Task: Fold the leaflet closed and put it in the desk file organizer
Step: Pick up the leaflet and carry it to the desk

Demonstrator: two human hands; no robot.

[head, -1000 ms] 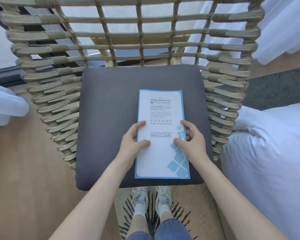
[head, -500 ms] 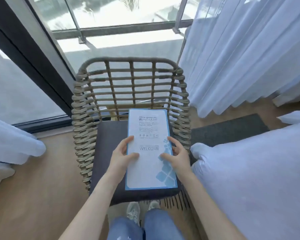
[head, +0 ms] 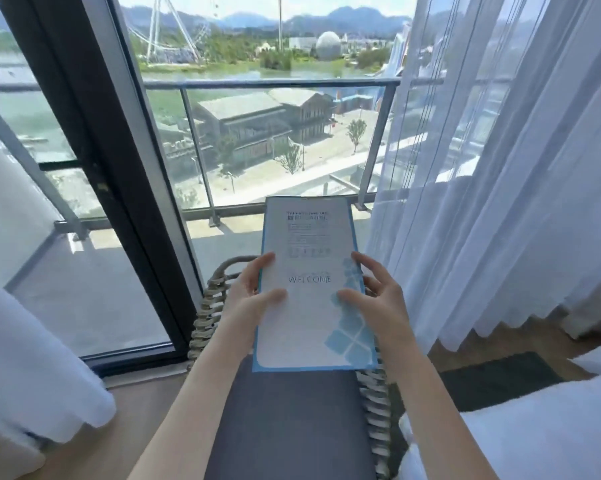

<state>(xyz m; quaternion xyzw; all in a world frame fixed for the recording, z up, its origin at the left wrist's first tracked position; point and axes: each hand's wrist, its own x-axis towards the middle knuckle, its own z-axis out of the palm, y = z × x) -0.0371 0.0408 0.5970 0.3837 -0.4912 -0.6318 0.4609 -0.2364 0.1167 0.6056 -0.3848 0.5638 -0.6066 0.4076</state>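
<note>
The leaflet [head: 311, 306] is folded closed, white with a blue border and the word WELCOME on its cover. It is held up in the air above the chair, tilted toward me. My left hand [head: 249, 297] grips its left edge, thumb on the cover. My right hand [head: 375, 301] holds the right edge, thumb on the blue squares and fingers spread behind. No desk file organizer is in view.
A wicker chair [head: 205, 306] with a grey cushion [head: 285, 420] stands right below the leaflet. A glass balcony door with a black frame [head: 94, 161] is ahead. Sheer white curtains [head: 500, 168] hang at right, white bedding [head: 534, 427] lies at lower right, and more white fabric [head: 22, 341] at left.
Both hands have lifted the leaflet off the chair cushion and raised it. My head has tilted up from the seat to the window and balcony.
</note>
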